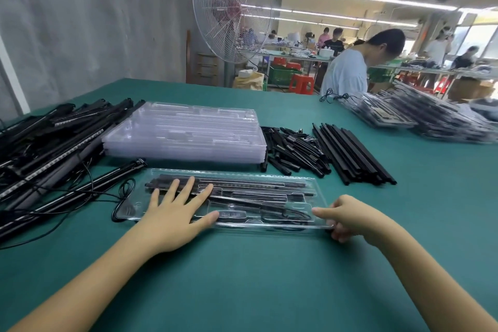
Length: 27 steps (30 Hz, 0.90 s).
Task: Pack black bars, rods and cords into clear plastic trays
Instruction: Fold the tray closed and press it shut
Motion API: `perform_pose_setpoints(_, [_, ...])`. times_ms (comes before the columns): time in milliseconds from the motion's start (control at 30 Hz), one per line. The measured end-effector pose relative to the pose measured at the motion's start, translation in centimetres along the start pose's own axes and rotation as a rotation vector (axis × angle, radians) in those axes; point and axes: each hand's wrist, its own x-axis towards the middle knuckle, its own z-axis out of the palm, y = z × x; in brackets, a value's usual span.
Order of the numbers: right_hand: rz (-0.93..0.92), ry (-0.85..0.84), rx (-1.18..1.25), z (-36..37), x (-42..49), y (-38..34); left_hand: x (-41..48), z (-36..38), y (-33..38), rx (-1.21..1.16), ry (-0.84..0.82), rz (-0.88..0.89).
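Note:
A clear plastic tray (269, 228) lies on the green table in front of me, holding black bars, rods and a coiled cord. My left hand (172, 213) presses flat on the tray's left part with fingers spread. My right hand (347, 217) pinches the tray's right end, thumb on top and fingers under the edge. A stack of clear trays (186, 135) sits behind. Black light bars with cords (48, 143) pile at the left. Short black rods (293, 151) and long black bars (353, 153) lie at the right.
Filled trays (431, 118) are stacked at the far right of the table. A loose black cord (332, 96) lies near the far edge. A person in a light shirt (350, 70) stands beyond the table, and a large fan (231, 8) stands behind it.

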Motion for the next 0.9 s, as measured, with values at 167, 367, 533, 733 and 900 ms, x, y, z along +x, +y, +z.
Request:
perform_pose_setpoints(167, [0.031, -0.131, 0.647, 0.3, 0.4, 0.4, 0.0, 0.3, -0.5, 0.005, 0.072, 0.019])
perform_pose_setpoints(367, [0.010, -0.075, 0.486, 1.0, 1.8, -0.7, 0.6, 0.5, -1.0, 0.019, 0.149, -0.019])
perform_pose_setpoints(533, [-0.024, -0.025, 0.520, 1.7, 2.7, -1.9, 0.7, 0.4, -1.7, 0.029, 0.153, -0.038])
perform_pose_setpoints(733, [-0.004, 0.021, 0.491, 2.2, 3.5, -2.3, 0.7, 0.6, -1.7, 0.024, 0.165, -0.042])
perform_pose_setpoints(900, [-0.027, 0.059, 0.541, 2.4, 4.2, -2.4, 0.8, 0.7, -1.8, 0.014, 0.191, -0.037])
